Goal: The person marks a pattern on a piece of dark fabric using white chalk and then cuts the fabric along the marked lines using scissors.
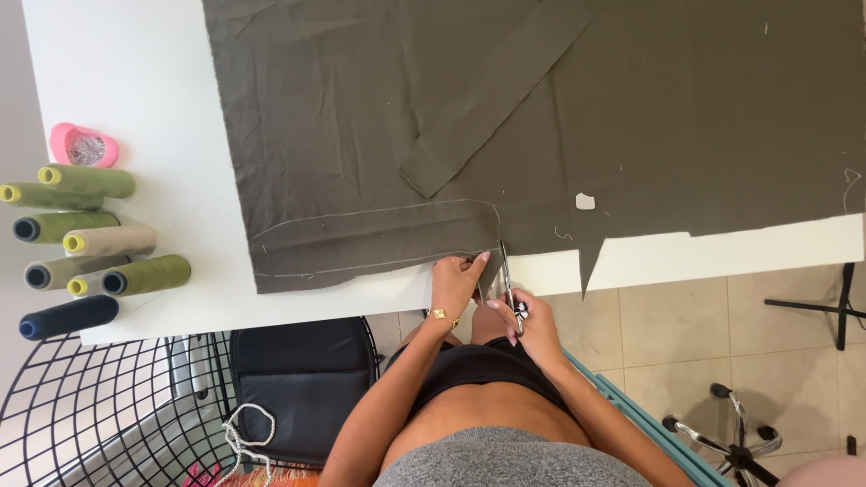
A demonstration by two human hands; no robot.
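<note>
White table (pixel 135 90), tiled floor (pixel 686 334) at 4 o'clock. Olive cloth (pixel 631 117) covers most of the top, its chalked near edge at the table rim. Left hand (pixel 456 280) pinches the cloth edge; right hand (pixel 532 325) grips scissors (pixel 508 280), blades at the chalk line. Thread cones (pixel 81 243) at 9 o'clock; wire basket (pixel 99 415) at 7; chair base (pixel 731 437) at 5

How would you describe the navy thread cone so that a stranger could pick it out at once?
Start at the white table and go to its left edge, where the thread cones lie on their sides. The navy cone is the one nearest the front edge. It alone is dark blue; the others are green or beige.
</note>
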